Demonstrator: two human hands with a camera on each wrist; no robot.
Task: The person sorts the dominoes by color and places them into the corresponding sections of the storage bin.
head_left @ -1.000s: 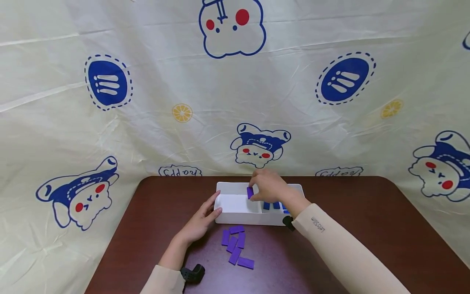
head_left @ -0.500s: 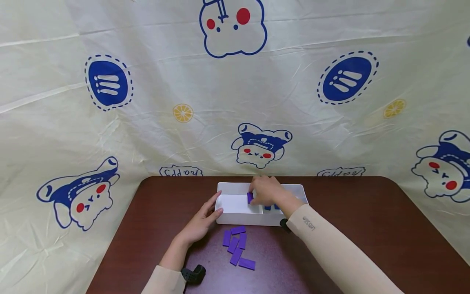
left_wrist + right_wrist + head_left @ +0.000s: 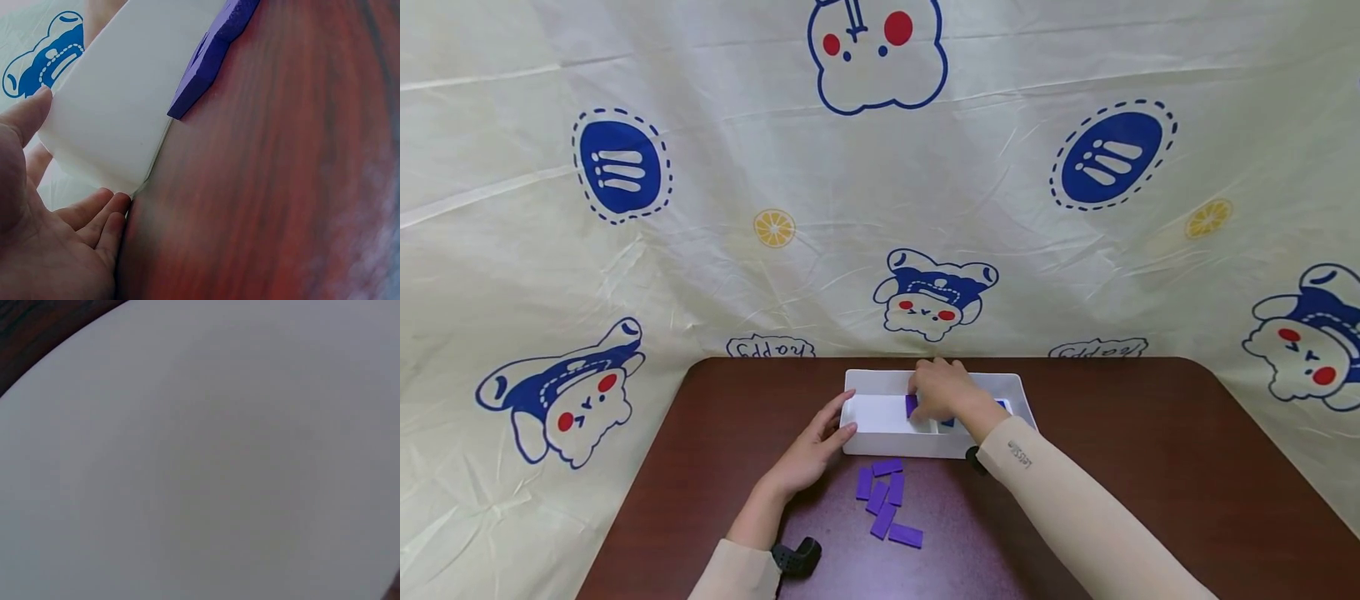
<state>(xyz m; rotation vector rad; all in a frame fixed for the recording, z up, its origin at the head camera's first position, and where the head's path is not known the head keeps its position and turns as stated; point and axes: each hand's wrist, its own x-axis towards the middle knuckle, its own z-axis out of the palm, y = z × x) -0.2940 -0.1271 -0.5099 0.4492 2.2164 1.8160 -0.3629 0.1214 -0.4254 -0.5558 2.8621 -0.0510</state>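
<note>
A purple tile (image 3: 912, 406) is pinched by the right hand (image 3: 943, 390) in the left compartment of the white divided tray (image 3: 895, 445). The tray's end is touched by the left hand (image 3: 809, 451), fingers spread. 6 purple tiles (image 3: 906, 536) are scattered on the bench (image 3: 1120, 467).

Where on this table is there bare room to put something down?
The brown table is bare left of the left hand and right of the right sleeve. The middle is crowded: loose purple pieces in front of the white tray, the right hand inside it.
</note>
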